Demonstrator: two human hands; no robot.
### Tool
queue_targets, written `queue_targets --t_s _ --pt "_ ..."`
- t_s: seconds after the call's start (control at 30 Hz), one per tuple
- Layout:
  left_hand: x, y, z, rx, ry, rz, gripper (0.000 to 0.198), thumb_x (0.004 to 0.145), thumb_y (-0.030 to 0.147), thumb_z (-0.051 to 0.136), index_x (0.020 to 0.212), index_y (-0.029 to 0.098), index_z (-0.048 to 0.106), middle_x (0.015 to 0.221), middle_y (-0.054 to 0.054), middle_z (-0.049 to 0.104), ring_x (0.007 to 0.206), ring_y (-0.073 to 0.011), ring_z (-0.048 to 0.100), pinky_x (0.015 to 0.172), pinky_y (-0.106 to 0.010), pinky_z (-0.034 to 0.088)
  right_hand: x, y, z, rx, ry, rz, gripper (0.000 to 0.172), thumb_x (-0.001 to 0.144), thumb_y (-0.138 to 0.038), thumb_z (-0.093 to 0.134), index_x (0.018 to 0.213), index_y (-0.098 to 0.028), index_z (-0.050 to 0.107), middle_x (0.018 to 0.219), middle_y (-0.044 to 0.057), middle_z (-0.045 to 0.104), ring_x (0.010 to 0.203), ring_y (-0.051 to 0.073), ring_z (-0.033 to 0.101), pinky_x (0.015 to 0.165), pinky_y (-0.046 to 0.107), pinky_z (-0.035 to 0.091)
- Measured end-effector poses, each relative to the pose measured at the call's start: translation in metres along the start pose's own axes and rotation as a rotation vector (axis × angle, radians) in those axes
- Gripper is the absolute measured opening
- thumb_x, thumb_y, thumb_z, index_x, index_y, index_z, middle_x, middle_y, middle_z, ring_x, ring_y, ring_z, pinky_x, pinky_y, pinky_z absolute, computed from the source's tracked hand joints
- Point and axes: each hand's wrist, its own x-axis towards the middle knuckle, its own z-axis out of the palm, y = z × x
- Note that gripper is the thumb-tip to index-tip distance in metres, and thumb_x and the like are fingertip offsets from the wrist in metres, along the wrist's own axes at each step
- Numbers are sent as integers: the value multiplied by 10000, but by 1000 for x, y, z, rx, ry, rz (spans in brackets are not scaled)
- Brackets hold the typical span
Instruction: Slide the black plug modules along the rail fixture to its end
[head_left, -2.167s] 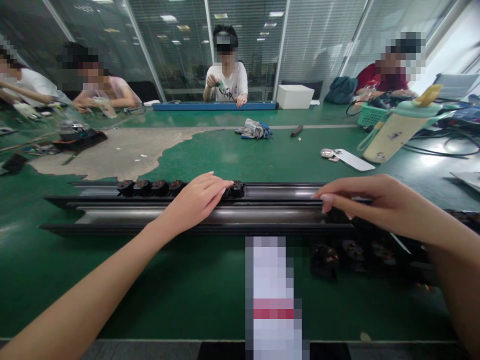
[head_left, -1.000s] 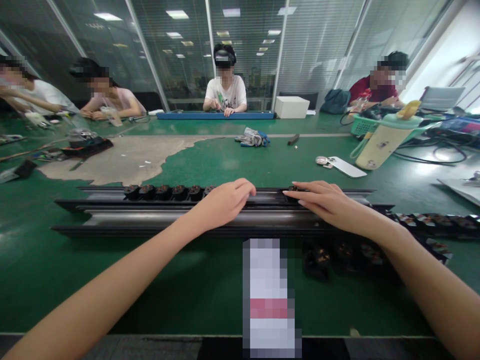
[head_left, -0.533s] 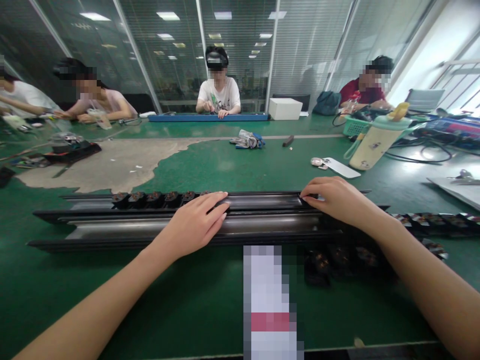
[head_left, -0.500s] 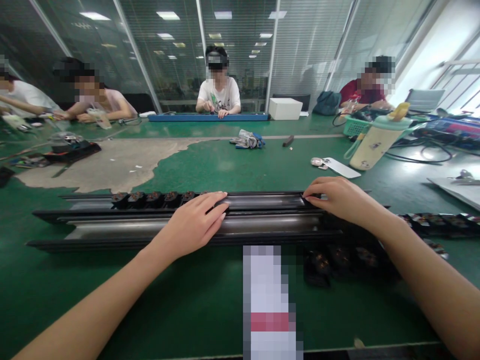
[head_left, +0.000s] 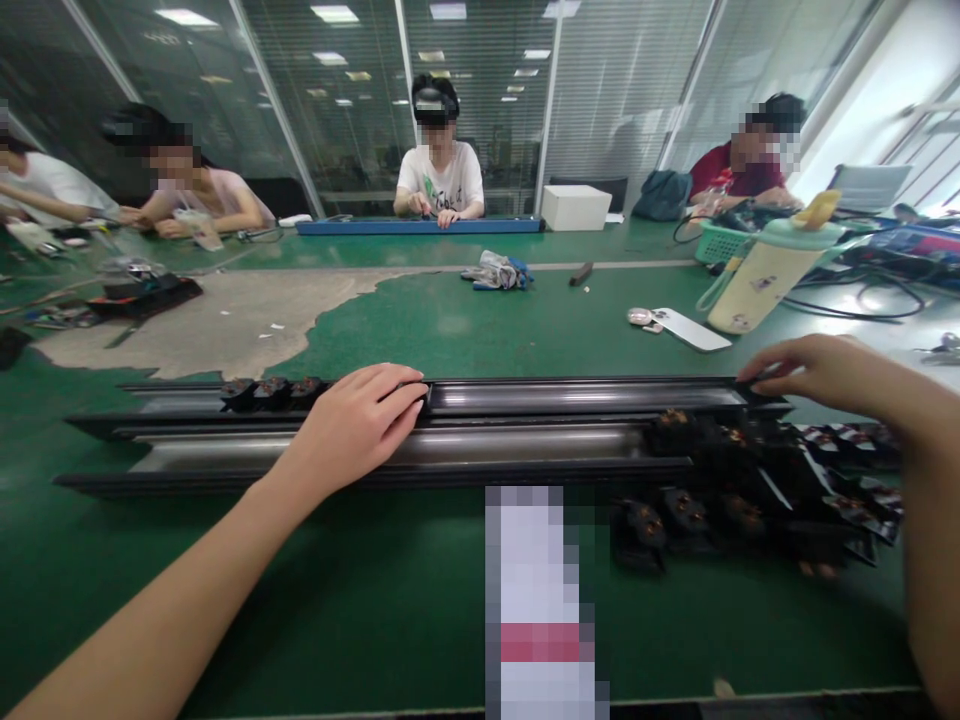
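A long black rail (head_left: 525,398) lies across the green table in front of me. Three small black socket modules (head_left: 274,392) sit in its far channel at the left. My left hand (head_left: 352,425) lies flat on the rail just right of them, fingers stretched out over the channel and covering what is beneath. My right hand (head_left: 810,370) is at the rail's right end, fingers curled down onto its tip; what they pinch is hidden. A heap of loose black modules (head_left: 742,490) lies below that hand.
A blurred white and red label (head_left: 544,600) stands at the near edge. A phone (head_left: 694,328) and a cream bottle (head_left: 765,275) lie beyond the rail at right. Gloves (head_left: 499,272) lie mid-table. Other people work at the far side with a blue rail (head_left: 420,226).
My left hand has slid left along the rail, toward the row of modules. My right hand has moved from the rail's middle out to its right end.
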Motion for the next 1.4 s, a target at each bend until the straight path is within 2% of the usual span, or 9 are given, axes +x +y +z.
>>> queue_targets --t_s 0.23,0.5,0.6,0.7,0.8,0.97,1.1,1.2,1.4 --pt "0 4 0 0 0 25 356 1094 320 485 1190 159 787 1274 -143 793 1205 -332 735 1041 -534 628 -8 50 -33 -50 -52 284 464 978 -506 639 689 -177 794 791 206 736 692 220 564 737 511 435" --pt "-1 4 1 -12 -4 5 358 1097 319 476 1215 157 773 1280 -146 790 1223 -333 727 1054 -535 617 18 55 -17 -12 -286 484 94 709 -81 844 663 -160 822 839 186 804 718 228 697 826 458 511" --pt "-1 7 1 10 7 -24 392 1102 332 458 1296 129 731 1343 -172 761 1243 -334 716 1055 -519 614 20 53 -15 -7 -342 468 19 726 -184 852 715 -188 836 915 162 822 789 244 727 858 428 531" --pt "0 11 2 64 33 -154 446 1099 345 437 1359 80 682 1410 -212 709 1242 -339 712 1026 -484 622 22 53 -20 -86 -277 459 157 803 -342 746 734 -213 804 936 160 815 843 308 725 879 474 538" --pt "0 11 3 119 53 -304 416 1089 346 433 1222 84 728 1257 -191 752 1090 -321 744 924 -447 632 25 49 -26 -184 -163 427 327 862 -474 608 901 -213 801 1045 196 804 909 366 703 893 518 522" --pt "-1 5 4 133 70 -347 381 1089 337 434 988 162 757 1110 -126 776 993 -295 723 828 -419 603 23 8 -26 -215 -69 303 511 919 -607 482 1109 -244 788 1105 165 797 954 357 704 873 483 504" --pt "-2 0 6 52 116 -256 388 1091 330 453 907 154 746 1074 -143 753 1079 -306 684 973 -457 586 13 -54 -16 -18 -44 107 522 923 -614 502 1141 -243 798 1218 110 802 1010 298 723 917 420 508" --pt "0 -3 8 -29 144 -195 401 1096 326 453 865 153 731 1096 -157 729 1110 -303 661 1029 -478 565 8 -89 -11 37 -53 4 529 927 -628 515 1132 -235 804 1164 97 815 998 286 722 908 420 499" --pt "12 6 9 -194 43 -88 397 1091 326 447 838 169 708 1093 -139 701 1071 -264 662 1025 -460 560 5 -106 -4 130 -152 -108 543 966 -666 534 1146 -232 806 1185 91 816 1032 270 727 899 407 504"
